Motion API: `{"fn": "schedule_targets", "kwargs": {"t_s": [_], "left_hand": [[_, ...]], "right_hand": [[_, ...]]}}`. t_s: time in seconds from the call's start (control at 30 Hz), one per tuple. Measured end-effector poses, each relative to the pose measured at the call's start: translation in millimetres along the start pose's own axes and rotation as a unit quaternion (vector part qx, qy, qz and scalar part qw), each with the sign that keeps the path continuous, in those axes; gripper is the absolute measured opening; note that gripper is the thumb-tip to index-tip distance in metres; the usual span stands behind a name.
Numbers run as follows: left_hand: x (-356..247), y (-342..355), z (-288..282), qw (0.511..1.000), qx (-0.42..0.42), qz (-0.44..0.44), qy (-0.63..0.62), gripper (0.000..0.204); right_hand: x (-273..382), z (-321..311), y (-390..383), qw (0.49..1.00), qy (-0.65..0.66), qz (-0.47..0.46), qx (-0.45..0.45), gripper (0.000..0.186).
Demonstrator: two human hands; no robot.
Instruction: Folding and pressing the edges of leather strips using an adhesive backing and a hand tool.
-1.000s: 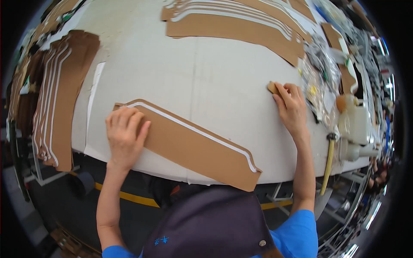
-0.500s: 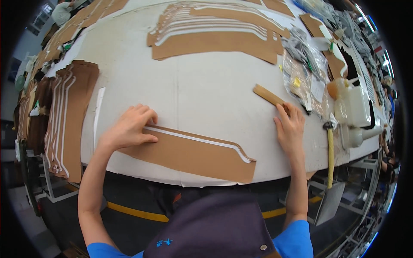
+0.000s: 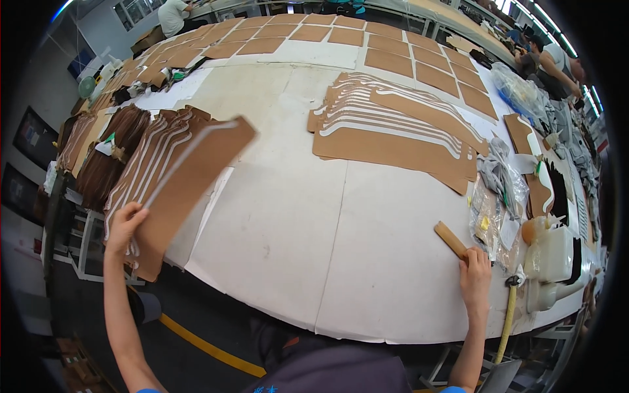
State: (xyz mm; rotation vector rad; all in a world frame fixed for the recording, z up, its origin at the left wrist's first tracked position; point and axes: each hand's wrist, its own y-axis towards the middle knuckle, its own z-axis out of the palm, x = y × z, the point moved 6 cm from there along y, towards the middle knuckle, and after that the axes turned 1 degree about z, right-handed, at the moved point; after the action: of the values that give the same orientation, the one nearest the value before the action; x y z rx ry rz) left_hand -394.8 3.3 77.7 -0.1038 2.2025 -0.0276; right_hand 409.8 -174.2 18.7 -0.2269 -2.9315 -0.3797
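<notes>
My left hand [image 3: 124, 226] is closed on the near edge of a long brown panel [image 3: 196, 177] with a white strip along one side. That panel slants over a stack of similar strip-edged panels [image 3: 154, 147] at the table's left, its far end blurred. Over on the right, my right hand [image 3: 476, 278] has its fingers closed at the near end of a flat brown stick [image 3: 450, 240], which lies on the white table [image 3: 295, 229]. How firmly the fingers grip it is partly hidden.
Overlapping brown panels with white strips [image 3: 393, 141] lie at the far middle. Along the right stand a clear plastic bag [image 3: 488, 203], a white container [image 3: 550, 252] and a yellow-handled tool [image 3: 506, 321]. Rows of brown pieces [image 3: 390, 62] cover the far end. People work beyond.
My left hand has lifted the brown panel off the near table and carried it left over the stack. My right hand stays by the stick, its fingers now closed at its end. The view has shifted.
</notes>
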Motion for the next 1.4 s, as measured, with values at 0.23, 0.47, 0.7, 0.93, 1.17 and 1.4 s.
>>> {"fn": "schedule_targets", "kwargs": {"t_s": [0.23, 0.47, 0.7, 0.93, 1.17, 1.4], "left_hand": [[-24.4, 10.5, -19.2, 0.878, -0.259, 0.133, 0.381, 0.029], [-130.4, 90.1, 206.0, 0.927, -0.065, 0.29, 0.23, 0.019], [-235.7, 133.2, 391.7, 0.912, 0.042, 0.392, 0.118, 0.019], [-288.8, 173.3, 480.3, 0.898, 0.086, 0.426, 0.061, 0.015], [-328.7, 220.5, 544.0, 0.875, 0.001, 0.479, 0.067, 0.021], [-337.0, 242.1, 576.0, 0.868, 0.011, 0.444, 0.221, 0.053]], "right_hand": [[61.4, 5.4, 90.9, 0.988, 0.025, -0.15, 0.004, 0.025], [92.3, 78.0, 288.0, 0.966, -0.063, -0.24, -0.07, 0.009], [131.6, 137.3, 400.2, 0.946, -0.226, -0.23, 0.041, 0.013], [126.3, 153.9, 418.3, 0.945, -0.236, -0.224, 0.032, 0.021], [94.5, 139.1, 429.7, 0.985, 0.019, -0.145, -0.09, 0.018], [-8.3, 149.9, 446.9, 0.83, 0.545, 0.103, -0.054, 0.022]]}}
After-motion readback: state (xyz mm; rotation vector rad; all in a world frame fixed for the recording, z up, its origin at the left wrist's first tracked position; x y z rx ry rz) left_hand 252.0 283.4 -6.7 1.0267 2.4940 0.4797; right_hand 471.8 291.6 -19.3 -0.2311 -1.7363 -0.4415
